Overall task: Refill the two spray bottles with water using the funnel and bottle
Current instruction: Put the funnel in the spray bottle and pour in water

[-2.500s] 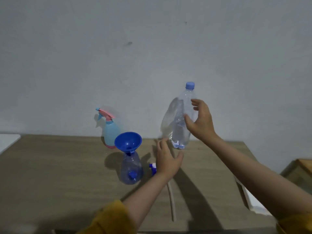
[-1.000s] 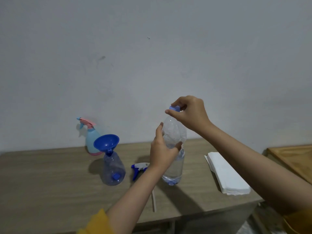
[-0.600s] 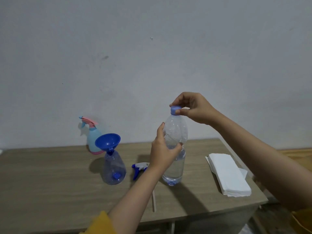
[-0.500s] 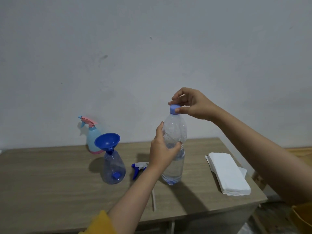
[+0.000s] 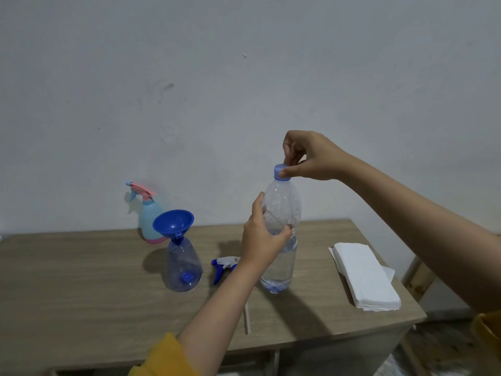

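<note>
A clear water bottle (image 5: pixel 282 210) stands upright on the wooden table (image 5: pixel 81 289), about half full. My left hand (image 5: pixel 264 240) grips its middle. My right hand (image 5: pixel 309 156) pinches its blue cap (image 5: pixel 280 171) from above. To the left stands a clear blue spray bottle (image 5: pixel 184 267) without its head, a blue funnel (image 5: pixel 173 222) seated in its neck. Its blue and white spray head (image 5: pixel 223 265) lies on the table beside it, partly hidden by my left arm. A light blue spray bottle (image 5: pixel 150 218) with a pink trigger stands by the wall.
A stack of white paper napkins (image 5: pixel 366 276) lies at the table's right end, close to the edge. A grey wall runs behind the table. A wooden piece of furniture (image 5: pixel 418 278) shows low on the right, past the table.
The water bottle came down from the air to stand on the table. My left hand took hold of its middle, and my right hand moved from its body up to the cap.
</note>
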Action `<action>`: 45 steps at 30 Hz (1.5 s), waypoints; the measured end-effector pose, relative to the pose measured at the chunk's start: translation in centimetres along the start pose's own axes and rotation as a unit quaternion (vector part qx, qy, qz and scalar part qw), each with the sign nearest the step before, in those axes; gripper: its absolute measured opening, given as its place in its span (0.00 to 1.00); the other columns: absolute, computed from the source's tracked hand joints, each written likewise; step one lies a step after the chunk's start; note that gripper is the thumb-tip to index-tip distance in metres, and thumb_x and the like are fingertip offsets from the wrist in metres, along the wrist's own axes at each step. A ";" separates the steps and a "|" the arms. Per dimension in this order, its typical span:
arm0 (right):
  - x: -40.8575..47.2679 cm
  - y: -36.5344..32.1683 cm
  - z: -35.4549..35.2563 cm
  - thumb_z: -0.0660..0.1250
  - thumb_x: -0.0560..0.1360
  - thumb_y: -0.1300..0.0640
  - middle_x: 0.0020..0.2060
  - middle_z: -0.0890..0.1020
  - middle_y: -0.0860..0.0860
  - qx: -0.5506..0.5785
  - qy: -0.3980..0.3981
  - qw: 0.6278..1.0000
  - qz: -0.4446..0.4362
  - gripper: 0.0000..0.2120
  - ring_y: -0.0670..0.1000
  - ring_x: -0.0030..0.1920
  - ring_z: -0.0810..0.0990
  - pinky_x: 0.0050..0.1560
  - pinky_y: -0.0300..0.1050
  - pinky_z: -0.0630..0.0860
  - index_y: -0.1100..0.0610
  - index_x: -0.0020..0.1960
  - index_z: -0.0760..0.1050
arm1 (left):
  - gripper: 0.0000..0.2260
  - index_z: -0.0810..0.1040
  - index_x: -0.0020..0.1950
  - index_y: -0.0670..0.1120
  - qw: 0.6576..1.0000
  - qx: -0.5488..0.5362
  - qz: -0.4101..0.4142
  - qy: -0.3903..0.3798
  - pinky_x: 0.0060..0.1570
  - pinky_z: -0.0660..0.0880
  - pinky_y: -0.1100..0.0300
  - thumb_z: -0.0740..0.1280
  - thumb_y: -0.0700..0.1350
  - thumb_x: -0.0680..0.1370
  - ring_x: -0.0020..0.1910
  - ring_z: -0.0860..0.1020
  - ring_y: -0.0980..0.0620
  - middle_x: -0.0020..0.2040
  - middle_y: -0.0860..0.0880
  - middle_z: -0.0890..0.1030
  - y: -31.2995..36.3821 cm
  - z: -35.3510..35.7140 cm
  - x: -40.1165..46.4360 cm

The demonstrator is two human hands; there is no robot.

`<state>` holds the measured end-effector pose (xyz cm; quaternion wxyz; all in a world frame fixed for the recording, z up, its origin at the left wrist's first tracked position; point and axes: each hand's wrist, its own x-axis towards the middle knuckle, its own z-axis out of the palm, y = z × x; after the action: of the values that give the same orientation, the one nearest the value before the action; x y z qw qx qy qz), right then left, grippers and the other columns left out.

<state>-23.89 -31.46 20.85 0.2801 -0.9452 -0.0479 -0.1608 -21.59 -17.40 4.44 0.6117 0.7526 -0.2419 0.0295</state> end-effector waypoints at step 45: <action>-16.8 14.8 21.2 0.77 0.68 0.60 0.42 0.84 0.49 0.245 0.242 0.869 0.355 0.09 0.49 0.47 0.82 0.53 0.47 0.79 0.56 0.47 0.81 | 0.41 0.55 0.74 0.55 1.000 0.016 0.007 -0.012 0.62 0.74 0.49 0.75 0.48 0.67 0.65 0.73 0.49 0.68 0.43 0.72 -0.5 -0.4 0.3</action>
<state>-31.20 -32.31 -9.06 0.5440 -0.7311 0.3217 -0.2570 -21.01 -17.05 4.18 0.5961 0.7611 -0.2540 0.0285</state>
